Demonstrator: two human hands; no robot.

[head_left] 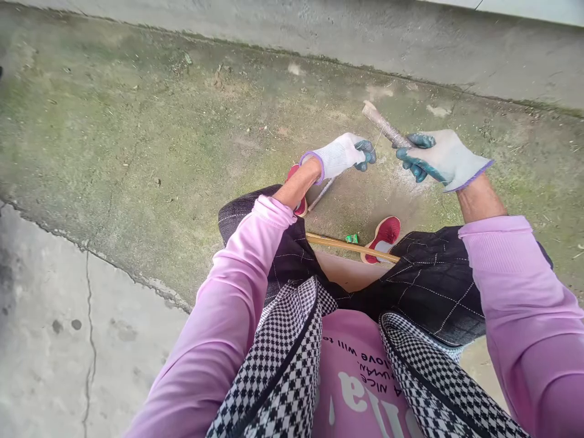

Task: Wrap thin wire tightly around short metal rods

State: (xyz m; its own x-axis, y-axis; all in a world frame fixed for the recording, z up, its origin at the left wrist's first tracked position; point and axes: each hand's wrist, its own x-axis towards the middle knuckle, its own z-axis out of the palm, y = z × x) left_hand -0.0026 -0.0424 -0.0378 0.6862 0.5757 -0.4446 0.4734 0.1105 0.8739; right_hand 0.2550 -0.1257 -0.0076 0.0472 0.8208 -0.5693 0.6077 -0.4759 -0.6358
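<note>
One short stick [385, 125] is gripped near its lower end by the fingers of the right hand [435, 157], between the thumb above and the curled fingers below; the rest of it juts out past them, slanting toward the wall base [319, 36], its pale tip clear of both hands. One thin strand [379, 139] runs from the stick to the left hand [349, 153], whose bunched fingers are closed on it just beside the stick. Counted around them: two white gloves with blue-green fingers, two red shoes [387, 231] on the mossy ground [137, 134], one green wrapper [351, 238] between the shoes, and one grey rod [322, 193] by the left shoe; whether the rod touches the left glove cannot be told. Both forearms reach forward, wrists angled inward, the hands near each other but apart.
</note>
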